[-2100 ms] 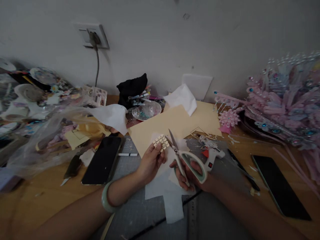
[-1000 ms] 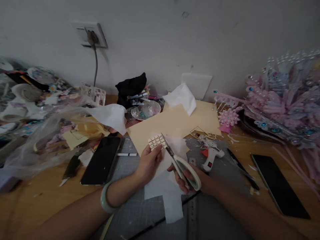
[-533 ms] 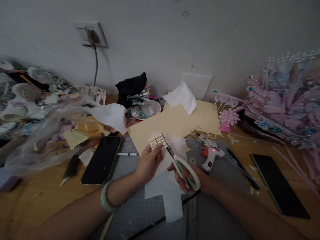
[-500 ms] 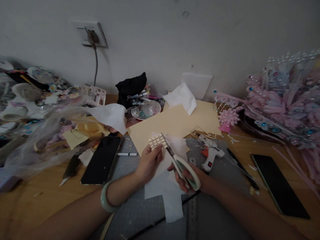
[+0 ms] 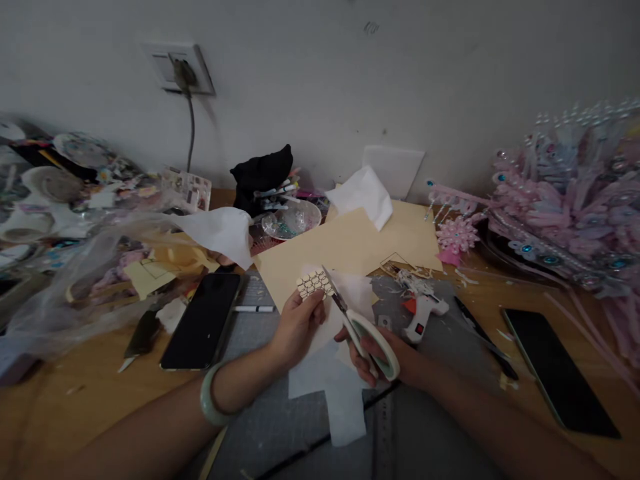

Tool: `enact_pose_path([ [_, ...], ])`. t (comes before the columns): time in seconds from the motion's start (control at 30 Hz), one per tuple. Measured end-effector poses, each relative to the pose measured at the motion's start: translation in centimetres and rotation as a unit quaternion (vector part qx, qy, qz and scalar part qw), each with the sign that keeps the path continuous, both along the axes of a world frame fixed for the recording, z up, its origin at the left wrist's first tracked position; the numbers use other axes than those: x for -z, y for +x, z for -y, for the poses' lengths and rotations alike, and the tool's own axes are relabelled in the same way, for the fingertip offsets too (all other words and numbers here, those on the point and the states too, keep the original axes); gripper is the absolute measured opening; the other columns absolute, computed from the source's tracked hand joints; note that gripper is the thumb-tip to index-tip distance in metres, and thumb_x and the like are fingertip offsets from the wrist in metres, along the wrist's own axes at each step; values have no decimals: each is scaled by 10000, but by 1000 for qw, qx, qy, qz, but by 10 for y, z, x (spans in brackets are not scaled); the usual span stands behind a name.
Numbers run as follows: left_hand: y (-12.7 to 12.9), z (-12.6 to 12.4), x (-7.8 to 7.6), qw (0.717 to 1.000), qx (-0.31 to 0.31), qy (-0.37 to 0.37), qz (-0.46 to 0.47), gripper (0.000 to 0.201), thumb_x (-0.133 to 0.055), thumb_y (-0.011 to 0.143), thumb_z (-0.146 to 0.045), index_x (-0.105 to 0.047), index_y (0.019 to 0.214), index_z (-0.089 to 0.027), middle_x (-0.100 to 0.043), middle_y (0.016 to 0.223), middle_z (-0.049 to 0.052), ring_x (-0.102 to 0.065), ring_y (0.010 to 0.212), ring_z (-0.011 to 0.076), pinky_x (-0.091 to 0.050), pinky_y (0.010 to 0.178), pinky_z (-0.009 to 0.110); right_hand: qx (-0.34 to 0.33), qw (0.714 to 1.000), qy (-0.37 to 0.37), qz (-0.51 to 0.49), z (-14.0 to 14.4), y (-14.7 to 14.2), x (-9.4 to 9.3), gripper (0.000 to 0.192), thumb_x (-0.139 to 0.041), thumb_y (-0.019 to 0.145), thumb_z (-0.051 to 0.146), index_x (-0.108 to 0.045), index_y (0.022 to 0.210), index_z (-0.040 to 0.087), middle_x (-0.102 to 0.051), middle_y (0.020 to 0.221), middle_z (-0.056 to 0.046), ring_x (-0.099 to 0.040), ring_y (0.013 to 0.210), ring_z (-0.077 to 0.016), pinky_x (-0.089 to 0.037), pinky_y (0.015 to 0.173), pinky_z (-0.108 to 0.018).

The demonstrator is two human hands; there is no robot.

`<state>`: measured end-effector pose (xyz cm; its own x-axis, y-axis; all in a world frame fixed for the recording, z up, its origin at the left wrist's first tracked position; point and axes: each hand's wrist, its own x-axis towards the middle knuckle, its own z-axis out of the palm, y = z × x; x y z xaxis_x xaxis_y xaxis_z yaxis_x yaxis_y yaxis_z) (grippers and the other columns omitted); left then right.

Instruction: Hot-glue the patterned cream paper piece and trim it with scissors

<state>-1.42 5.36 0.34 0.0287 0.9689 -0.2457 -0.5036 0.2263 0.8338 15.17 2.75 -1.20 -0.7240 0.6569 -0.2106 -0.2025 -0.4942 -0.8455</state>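
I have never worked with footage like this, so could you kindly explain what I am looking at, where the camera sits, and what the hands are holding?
This is no machine: a person wears a camera on the head, looking forward and down at their own bare hands. The left hand pinches a small scale-patterned paper piece. The right hand grips scissors, blades at the paper's edge. Below lies a grey cutting mat on a wooden desk. Around are a dark phone, a white glue gun, cream card and a pink ornament on the right.
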Motion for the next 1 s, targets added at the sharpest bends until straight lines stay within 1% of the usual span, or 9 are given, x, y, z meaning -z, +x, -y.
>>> enact_pose_path([
  [0.27, 0, 0, 0, 1000, -5, -14, 11, 257, -586, 705, -256, -395, 551, -180, -380, 409, -76, -327, 411, 64, -260, 454, 227, -4, 1000, -31, 4, -1, -2, 2, 528, -598, 707, 500, -521, 1076, 131, -474, 560, 60, -474, 380, -50, -301, 369, -172],
  [0.43, 0, 0, -1, 1000, -5, -15, 19, 260, -589, 706, -258, -397, 549, -179, -378, 409, -76, -324, 414, 63, -263, 456, 226, -2, 999, -36, 12, 0, -3, -2, 553, -617, 674, 521, -527, 1059, 136, -474, 532, 69, -460, 363, -52, -312, 362, -175],
  [0.57, 0, -1, -2, 1000, -5, -11, 21, 268, -587, 712, -279, -395, 555, -179, -384, 420, -74, -335, 423, 62, -272, 467, 225, 5, 999, -43, 22, -1, -4, -4, 532, -627, 665, 519, -544, 1021, 134, -473, 518, 70, -459, 355, -49, -302, 352, -166],
  [0.7, 0, -1, -1, 1000, -4, -5, 20, 280, -586, 714, -297, -384, 559, -181, -379, 425, -75, -340, 426, 63, -273, 472, 224, 5, 998, -61, 12, 0, -6, -4, 520, -658, 635, 509, -551, 985, 140, -481, 512, 72, -453, 339, -47, -334, 347, -169],
  [0.87, 0, -1, -2, 1000, -10, -10, 13, 292, -592, 704, -310, -385, 543, -182, -358, 411, -77, -320, 417, 66, -271, 469, 227, 8, 998, -60, -6, 1, -5, -1, 447, -639, 688, 463, -544, 983, 141, -484, 523, 69, -453, 350, -44, -342, 361, -173],
  [1.0, 0, -1, -3, 1000, 8, -16, 5, 322, -572, 716, -324, -377, 502, -181, -350, 406, -66, -323, 423, 73, -271, 477, 236, 5, 998, -59, -22, 1, -4, 3, 456, -619, 705, 472, -541, 1009, 142, -484, 522, 65, -454, 351, -47, -346, 363, -177],
])
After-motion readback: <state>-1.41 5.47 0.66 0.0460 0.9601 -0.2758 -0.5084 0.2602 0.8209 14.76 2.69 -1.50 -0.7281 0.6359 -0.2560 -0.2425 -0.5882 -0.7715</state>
